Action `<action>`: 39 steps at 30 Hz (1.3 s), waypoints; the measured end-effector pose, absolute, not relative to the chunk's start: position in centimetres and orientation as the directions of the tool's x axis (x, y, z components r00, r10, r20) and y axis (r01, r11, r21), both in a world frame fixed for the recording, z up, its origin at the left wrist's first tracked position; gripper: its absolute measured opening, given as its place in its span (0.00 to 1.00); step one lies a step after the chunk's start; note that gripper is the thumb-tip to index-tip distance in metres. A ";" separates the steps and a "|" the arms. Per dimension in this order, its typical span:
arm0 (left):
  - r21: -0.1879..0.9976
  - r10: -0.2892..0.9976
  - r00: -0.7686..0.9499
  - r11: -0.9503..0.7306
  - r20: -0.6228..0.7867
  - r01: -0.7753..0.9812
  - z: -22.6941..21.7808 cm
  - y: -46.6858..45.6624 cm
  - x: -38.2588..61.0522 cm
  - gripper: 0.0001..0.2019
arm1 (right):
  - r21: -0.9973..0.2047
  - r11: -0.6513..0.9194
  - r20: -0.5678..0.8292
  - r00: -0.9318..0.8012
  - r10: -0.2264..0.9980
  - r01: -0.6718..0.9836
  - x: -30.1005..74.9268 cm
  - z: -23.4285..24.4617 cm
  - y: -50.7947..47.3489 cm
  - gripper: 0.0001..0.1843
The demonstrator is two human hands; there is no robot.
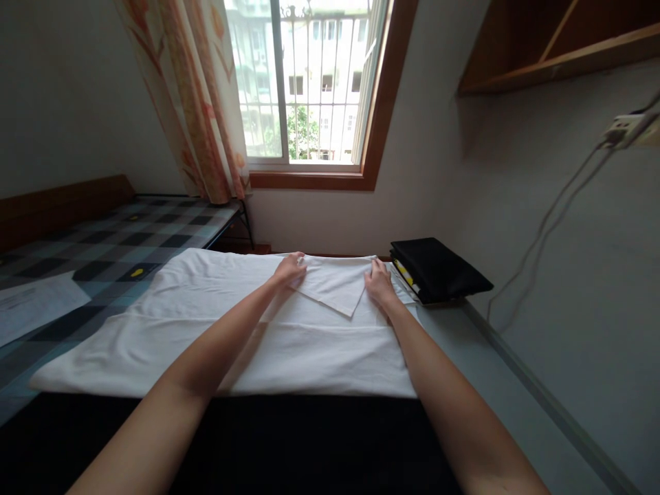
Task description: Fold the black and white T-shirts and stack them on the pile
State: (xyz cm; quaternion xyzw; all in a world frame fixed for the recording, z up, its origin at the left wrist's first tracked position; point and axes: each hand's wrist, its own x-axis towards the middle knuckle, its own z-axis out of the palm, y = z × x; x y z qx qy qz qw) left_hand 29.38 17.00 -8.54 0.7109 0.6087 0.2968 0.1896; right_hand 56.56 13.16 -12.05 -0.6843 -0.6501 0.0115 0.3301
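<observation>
A white shirt point(170, 295) lies spread lengthwise across the surface before me, its near side doubled over in a long fold. At the far right a pointed flap point(335, 278), which looks like a sleeve, lies folded back on top. My left hand point(289, 269) is closed on the cloth at the flap's left end. On its right side, my right hand point(380, 282) has its fingers curled over the shirt's far right corner. Some fingertips of both hands are hidden by the hands and the fabric.
A black bag or folder point(441, 269) lies right of the shirt, near the wall. On the left are a checked bed point(170, 223) and a printed paper point(41, 302). A curtain point(193, 103) hangs beside the window point(320, 89). Cables point(546, 220) run down the right wall.
</observation>
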 end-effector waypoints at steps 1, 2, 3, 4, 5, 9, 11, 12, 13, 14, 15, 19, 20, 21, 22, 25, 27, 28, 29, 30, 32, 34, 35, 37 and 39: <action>0.627 0.980 0.082 -0.180 0.182 0.758 -8.3 16.9 29.2 0.23 | -0.435 0.046 0.414 0.155 0.897 0.899 56.2 -11.6 12.6 0.31; 0.630 0.982 0.083 -0.171 0.167 0.758 -8.1 16.7 29.0 0.24 | -0.398 0.026 0.410 0.153 0.899 0.917 55.7 -11.0 11.9 0.30; 0.645 0.986 0.087 -0.161 0.145 0.747 -7.9 16.5 28.9 0.26 | -0.356 0.011 0.400 0.142 0.905 0.935 55.2 -10.3 11.3 0.30; 0.673 0.990 0.089 -0.140 0.109 0.727 -7.6 16.3 28.7 0.28 | -0.313 0.011 0.381 0.115 0.917 0.950 54.7 -9.6 10.7 0.28; 0.711 0.994 0.092 -0.103 0.053 0.695 -7.4 16.0 28.6 0.31 | -0.270 0.033 0.346 0.066 0.936 0.962 54.2 -8.8 10.2 0.27; 0.835 0.975 0.112 0.103 -0.193 0.541 -6.7 14.7 28.2 0.43 | -0.176 0.237 0.140 -0.214 0.967 0.956 52.4 -6.1 8.7 0.26; 0.852 0.965 0.125 0.139 -0.232 0.505 -6.5 14.1 28.0 0.45 | -0.194 0.344 -0.014 -0.353 0.935 0.919 51.5 -5.1 8.2 0.27; 0.854 0.963 0.130 0.141 -0.235 0.500 -6.5 13.9 28.0 0.45 | -0.211 0.375 -0.088 -0.399 0.913 0.903 51.1 -4.7 7.9 0.25; 0.853 0.963 0.133 0.140 -0.236 0.503 -6.4 13.7 27.9 0.45 | -0.225 0.388 -0.149 -0.425 0.893 0.894 50.8 -4.3 7.6 0.22; 0.849 0.963 0.134 0.137 -0.236 0.511 -6.4 13.5 27.9 0.45 | -0.231 0.389 -0.190 -0.434 0.881 0.892 50.4 -4.0 7.2 0.18; 0.842 0.963 0.133 0.134 -0.236 0.522 -6.3 13.4 27.9 0.45 | -0.228 0.385 -0.216 -0.432 0.876 0.894 50.1 -3.7 6.9 0.15; 0.831 0.962 0.113 0.153 -0.250 0.535 -6.2 13.2 28.2 0.45 | -0.149 0.381 -0.263 -0.407 0.875 0.913 49.4 -2.9 5.9 0.14; 0.835 0.961 0.110 0.162 -0.255 0.526 -6.2 13.2 28.2 0.45 | -0.123 0.377 -0.268 -0.397 0.878 0.918 49.3 -2.7 5.8 0.15; 0.839 0.959 0.107 0.171 -0.261 0.516 -6.2 13.1 28.2 0.46 | -0.097 0.370 -0.271 -0.383 0.883 0.924 49.3 -2.6 5.7 0.15; 0.841 0.957 0.108 0.180 -0.269 0.510 -6.2 13.0 28.2 0.46 | -0.076 0.362 -0.271 -0.369 0.889 0.929 49.3 -2.5 5.7 0.15; 0.819 0.947 0.130 0.180 -0.294 0.545 -6.2 12.8 28.2 0.46 | -0.057 0.341 -0.289 -0.342 0.894 0.938 49.8 -2.2 5.9 0.13; 0.747 0.960 0.118 0.116 -0.252 0.655 -6.2 12.8 28.3 0.43 | -0.103 0.344 -0.316 -0.358 0.878 0.933 50.3 -2.2 6.2 0.09; 0.681 0.976 0.099 0.061 -0.194 0.730 -6.2 12.8 28.4 0.40 | -0.144 0.351 -0.312 -0.379 0.871 0.925 50.5 -2.3 6.4 0.06; 0.595 0.991 0.082 -0.001 -0.109 0.803 -6.2 12.8 28.6 0.37 | -0.186 0.358 -0.286 -0.399 0.871 0.915 50.6 -2.4 6.6 0.06; 0.502 0.997 0.079 -0.063 -0.011 0.863 -6.2 12.8 28.8 0.32 | -0.225 0.365 -0.232 -0.414 0.880 0.903 50.7 -2.7 6.9 0.08; 0.353 0.974 0.154 -0.204 0.165 0.913 -6.5 12.7 29.6 0.24 | -0.264 0.374 -0.063 -0.403 0.913 0.889 50.8 -3.5 7.5 0.15; 0.291 0.917 0.299 -0.372 0.266 0.882 -7.1 12.6 30.5 0.20 | -0.247 0.381 0.093 -0.369 0.925 0.891 50.7 -4.9 8.0 0.22; 0.281 0.882 0.374 -0.451 0.288 0.847 -7.6 12.5 30.9 0.20 | -0.228 0.383 0.142 -0.359 0.923 0.895 50.7 -5.7 8.2 0.25; 0.287 0.829 0.484 -0.554 0.280 0.782 -8.6 12.4 31.4 0.21 | -0.188 0.388 0.147 -0.365 0.919 0.902 50.6 -7.2 8.4 0.32; 0.315 0.821 0.522 -0.570 0.231 0.759 -9.5 12.6 31.5 0.23 | -0.160 0.380 0.074 -0.373 0.925 0.911 50.7 -8.3 8.4 0.37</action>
